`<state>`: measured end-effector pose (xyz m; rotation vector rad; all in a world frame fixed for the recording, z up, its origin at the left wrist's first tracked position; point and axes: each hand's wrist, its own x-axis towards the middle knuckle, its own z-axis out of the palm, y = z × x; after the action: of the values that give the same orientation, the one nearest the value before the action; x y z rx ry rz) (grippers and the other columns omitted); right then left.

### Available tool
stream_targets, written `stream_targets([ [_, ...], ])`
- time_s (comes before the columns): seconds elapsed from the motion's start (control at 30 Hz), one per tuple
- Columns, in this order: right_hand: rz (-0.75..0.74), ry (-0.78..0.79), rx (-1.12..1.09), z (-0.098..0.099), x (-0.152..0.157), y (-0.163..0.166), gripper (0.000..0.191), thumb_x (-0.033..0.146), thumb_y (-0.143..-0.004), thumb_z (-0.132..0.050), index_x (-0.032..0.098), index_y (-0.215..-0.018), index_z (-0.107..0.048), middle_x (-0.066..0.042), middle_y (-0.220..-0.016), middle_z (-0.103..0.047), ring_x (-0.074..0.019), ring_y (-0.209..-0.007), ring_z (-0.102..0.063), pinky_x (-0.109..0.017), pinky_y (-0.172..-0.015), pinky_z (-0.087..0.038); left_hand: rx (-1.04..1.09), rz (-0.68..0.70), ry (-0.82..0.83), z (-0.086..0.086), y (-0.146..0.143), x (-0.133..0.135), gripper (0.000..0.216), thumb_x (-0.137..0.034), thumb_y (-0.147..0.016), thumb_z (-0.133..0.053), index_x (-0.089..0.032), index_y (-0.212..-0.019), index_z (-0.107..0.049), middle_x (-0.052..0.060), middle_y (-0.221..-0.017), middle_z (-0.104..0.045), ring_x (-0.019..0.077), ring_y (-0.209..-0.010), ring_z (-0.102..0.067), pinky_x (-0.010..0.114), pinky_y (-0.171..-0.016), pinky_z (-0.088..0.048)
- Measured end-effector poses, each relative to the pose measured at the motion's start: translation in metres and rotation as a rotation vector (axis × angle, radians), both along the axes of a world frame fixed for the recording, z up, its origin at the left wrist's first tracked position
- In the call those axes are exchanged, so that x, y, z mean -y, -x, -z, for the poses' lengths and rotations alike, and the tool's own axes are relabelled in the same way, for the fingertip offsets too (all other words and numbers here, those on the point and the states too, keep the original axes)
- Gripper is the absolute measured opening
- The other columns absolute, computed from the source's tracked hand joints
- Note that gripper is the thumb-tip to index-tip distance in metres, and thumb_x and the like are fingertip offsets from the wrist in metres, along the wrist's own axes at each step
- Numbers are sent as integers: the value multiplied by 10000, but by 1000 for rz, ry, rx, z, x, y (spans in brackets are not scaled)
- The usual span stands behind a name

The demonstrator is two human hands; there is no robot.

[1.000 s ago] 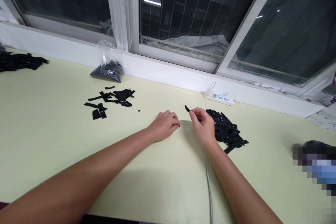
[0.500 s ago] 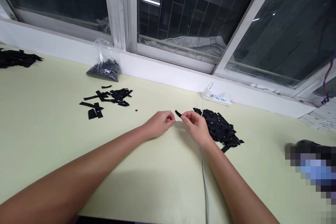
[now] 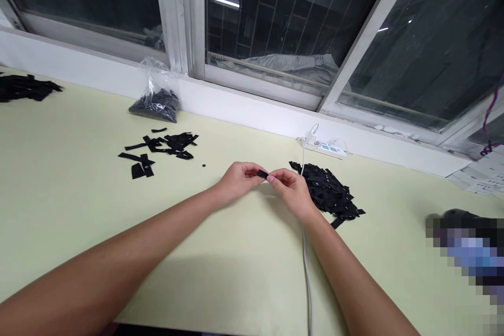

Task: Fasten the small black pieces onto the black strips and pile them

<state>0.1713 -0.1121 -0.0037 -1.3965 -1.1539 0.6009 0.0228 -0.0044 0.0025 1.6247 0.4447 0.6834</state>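
A short black fabric strip (image 3: 262, 174) bridges the fingertips of both hands above the table. My right hand (image 3: 291, 189) pinches its right end between thumb and fingers. From the other side, my left hand (image 3: 238, 182) is closed at the strip's left end, thumb below it; whether something small is also in those fingers is hidden. Close by on the right lies a large pile of black fabric strips (image 3: 328, 189), some with tiny pale marks. A looser group of black strips (image 3: 179, 142) lies to the left, and a small dark round piece (image 3: 203, 165) sits alone near my left hand.
A clear plastic bag (image 3: 155, 100) of dark pieces stands against the sill. More black material (image 3: 27, 87) lies far left. A power strip (image 3: 326, 148) sits at the back; its grey cable (image 3: 306, 273) runs forward beside my right forearm. Blurred dark and blue items (image 3: 468, 252) are at right.
My left hand has moved slightly right and met the strip, which stuck out free from my right hand before. The strip's visible part looks shorter. The piles have not changed.
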Motion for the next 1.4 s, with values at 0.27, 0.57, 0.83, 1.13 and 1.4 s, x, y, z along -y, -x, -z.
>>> stream_targets([
  [0.27, 41, -11, 38, 2, 0, 1, 304, 483, -755, -750, 185, -809, -715, -55, -771, -713, -168, -681, -610, -287, -631, -466, -26, 4, 26, -5, 1, 6, 310, -375, -708, -779, -137, -903, -745, 97, -929, -753, 216, -896, -680, 343, -846, -508],
  [0.57, 58, 6, 73, 0, 1, 3, 313, 501, -763, -735, 192, -810, -722, -71, -804, -734, -191, -711, -643, -312, -661, -502, -24, -73, -60, -3, 0, 7, 210, -339, -743, -722, -143, -814, -703, 47, -780, -703, 153, -739, -629, 287, -708, -485],
  [0.83, 19, 40, 9, 0, 1, 1, 313, 484, -752, -747, 188, -846, -710, -51, -792, -707, -163, -703, -598, -282, -631, -449, 23, -75, -62, -3, -1, 7, 149, -272, -729, -687, -142, -796, -655, 22, -753, -662, 131, -715, -599, 267, -684, -464],
  [1.13, 33, 13, 65, -4, 3, 3, 315, 503, -774, -723, 194, -830, -699, -51, -796, -709, -175, -712, -615, -294, -659, -470, 48, -40, -20, -7, 0, 10, 177, -292, -732, -712, -143, -810, -655, 34, -801, -669, 145, -771, -621, 295, -756, -488],
  [1.4, 78, 39, 334, -5, 6, 4, 268, 472, -878, -595, 208, -859, -633, -33, -797, -676, -171, -703, -586, -284, -636, -427, 35, -56, 26, -6, -2, 12, 168, -275, -740, -706, -144, -829, -651, 38, -784, -680, 144, -750, -636, 308, -753, -510],
])
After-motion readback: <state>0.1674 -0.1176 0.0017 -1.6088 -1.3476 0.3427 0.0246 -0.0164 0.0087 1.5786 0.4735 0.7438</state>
